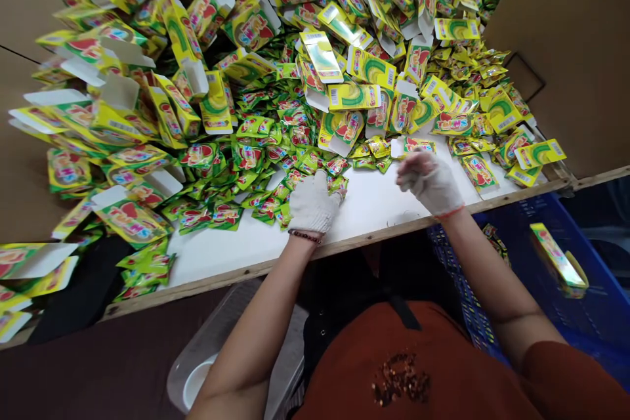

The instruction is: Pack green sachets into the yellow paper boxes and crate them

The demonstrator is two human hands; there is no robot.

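My left hand point(315, 203), in a white knitted glove, lies on the near edge of a heap of small green sachets point(249, 156). Its thumb is spread to the right, touching the sachets, while the fingertips are partly hidden among them. My right hand point(430, 185), gloved too, hovers above the white tabletop point(364, 200). Its fingers are loosely bent and a little blurred, with nothing visible in them. Just beyond those fingers lies a yellow and green carton point(416, 144) with a white open flap. More cartons point(354, 97) are piled behind the sachets.
Many open-flapped cartons point(130, 220) crowd the left and back. Yellow sachets point(467, 75) lie at the right rear. A wooden edge strip point(236, 275) borders the table's front. Cardboard walls point(571, 65) stand at the sides. Below right, a blue crate point(590, 321) holds a carton point(556, 252).
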